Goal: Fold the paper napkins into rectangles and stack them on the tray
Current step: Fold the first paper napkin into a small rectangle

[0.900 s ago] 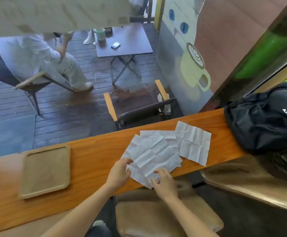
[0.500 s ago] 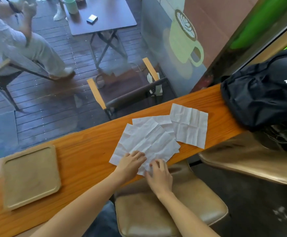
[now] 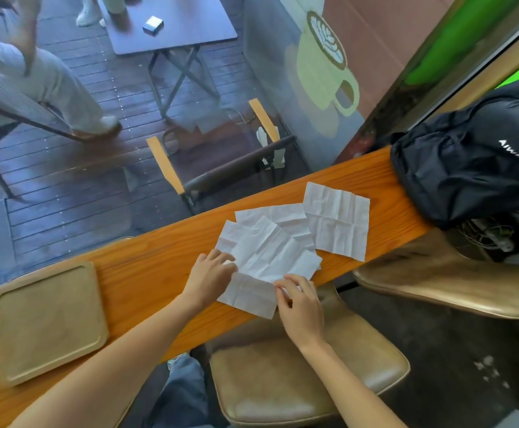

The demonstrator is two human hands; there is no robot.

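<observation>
thin creased napkins spread on the counter, both hands working the nearest one

the napkins (image 3: 275, 242) lie overlapped at the counter's (image 3: 147, 267) near edge, one napkin (image 3: 337, 220) further right; the tray (image 3: 48, 322) sits bare toward the left end. the left hand (image 3: 210, 278) rests flat, fingers spread, pinning a sheet; the right hand (image 3: 301, 304) pinches the corner of the nearest napkin (image 3: 249, 295) with curled fingers. the paper looks feather-light, limp and easy to tear, so grip at corners and press along the creases.
</observation>
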